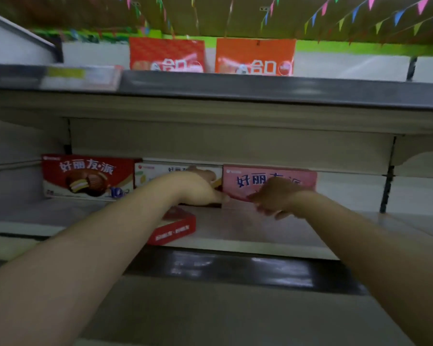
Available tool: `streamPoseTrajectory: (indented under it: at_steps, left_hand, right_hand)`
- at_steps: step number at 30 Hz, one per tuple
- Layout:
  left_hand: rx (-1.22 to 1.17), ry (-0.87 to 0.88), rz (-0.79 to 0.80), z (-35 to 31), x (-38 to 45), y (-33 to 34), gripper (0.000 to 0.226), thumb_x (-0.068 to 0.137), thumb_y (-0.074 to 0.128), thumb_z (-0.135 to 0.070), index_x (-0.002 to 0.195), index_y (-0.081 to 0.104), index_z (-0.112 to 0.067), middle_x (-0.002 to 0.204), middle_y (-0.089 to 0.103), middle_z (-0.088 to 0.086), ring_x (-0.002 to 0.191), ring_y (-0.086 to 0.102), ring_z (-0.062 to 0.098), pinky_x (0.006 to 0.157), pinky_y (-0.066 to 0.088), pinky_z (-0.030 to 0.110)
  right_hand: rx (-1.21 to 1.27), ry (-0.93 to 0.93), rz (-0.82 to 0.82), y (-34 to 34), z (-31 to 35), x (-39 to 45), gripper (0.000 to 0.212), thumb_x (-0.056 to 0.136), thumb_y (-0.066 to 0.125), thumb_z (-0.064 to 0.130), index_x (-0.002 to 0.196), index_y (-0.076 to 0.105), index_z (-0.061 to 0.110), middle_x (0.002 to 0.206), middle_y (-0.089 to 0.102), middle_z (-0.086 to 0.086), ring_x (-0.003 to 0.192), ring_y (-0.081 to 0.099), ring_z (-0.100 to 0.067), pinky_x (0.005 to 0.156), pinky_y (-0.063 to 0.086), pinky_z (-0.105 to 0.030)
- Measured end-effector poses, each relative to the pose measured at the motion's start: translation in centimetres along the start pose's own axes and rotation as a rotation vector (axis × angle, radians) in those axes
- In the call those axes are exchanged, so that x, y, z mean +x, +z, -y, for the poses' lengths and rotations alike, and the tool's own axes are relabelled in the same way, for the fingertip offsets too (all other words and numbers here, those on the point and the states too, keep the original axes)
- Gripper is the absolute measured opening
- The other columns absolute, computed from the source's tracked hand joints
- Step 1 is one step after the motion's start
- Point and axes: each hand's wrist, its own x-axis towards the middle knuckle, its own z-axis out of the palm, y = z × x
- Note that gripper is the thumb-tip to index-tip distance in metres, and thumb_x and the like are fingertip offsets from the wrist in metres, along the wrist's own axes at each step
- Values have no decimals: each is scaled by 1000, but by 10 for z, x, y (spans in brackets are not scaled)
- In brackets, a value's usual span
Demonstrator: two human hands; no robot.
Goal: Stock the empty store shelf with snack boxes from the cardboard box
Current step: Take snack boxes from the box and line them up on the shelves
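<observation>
Store shelf [273, 228] carries three upright snack boxes; the left hand [198, 188] grips the white box [160, 171], while the right hand [275, 196] has fingers [268, 211] curled on the pink box [268, 178] beside it.

The hands [235, 193] hide the white box [158, 174] — shelf labels [80, 77] blurred.

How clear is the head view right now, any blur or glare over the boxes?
Head view: dim, with motion blur throughout; the pink box print is smeared, the red box is readable; glare streaks on the dark shelf edge; both hands are soft-edged.
</observation>
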Motion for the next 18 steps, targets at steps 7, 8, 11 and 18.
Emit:
streamPoseTrajectory:
  at_steps: [7, 8, 11, 18]
  left_hand:
    - [-429, -329, -153, 58, -48, -5, 35, 91, 65, -35, 118, 58, -13, 107, 64, 9, 93, 63, 25, 74, 54, 32]
    - [-516, -344, -173, 64, -53, 1, 29, 89, 67, -30, 111, 59, -12, 100, 65, 8, 85, 64, 24, 65, 53, 29]
    - [-930, -387, -320, 77, -55, 12, 40, 84, 72, -14, 119, 58, -4, 102, 70, 17, 85, 70, 30, 70, 59, 39]
    - [-1397, -330, -477, 49, -68, 31, 43, 83, 67, 2, 123, 53, 0, 105, 68, 22, 70, 67, 27, 59, 57, 35]
  right_hand:
    - [136, -256, 101, 77, 66, -19, 56, 94, 52, 51, 139, 49, 18, 138, 52, -7, 121, 51, -27, 97, 41, -33]
    - [151, -245, 103, 83, 70, -18, 57, 94, 51, 52, 140, 48, 17, 139, 52, -8, 122, 51, -27, 97, 40, -33]
    - [273, -226, 104, 92, 76, -17, 54, 95, 53, 48, 136, 50, 13, 132, 57, -9, 115, 55, -25, 94, 44, -32]
    - [798, -148, -28, 77, 67, -47, 20, 95, 59, 28, 101, 61, 9, 108, 67, -13, 95, 64, -29, 85, 55, -43]
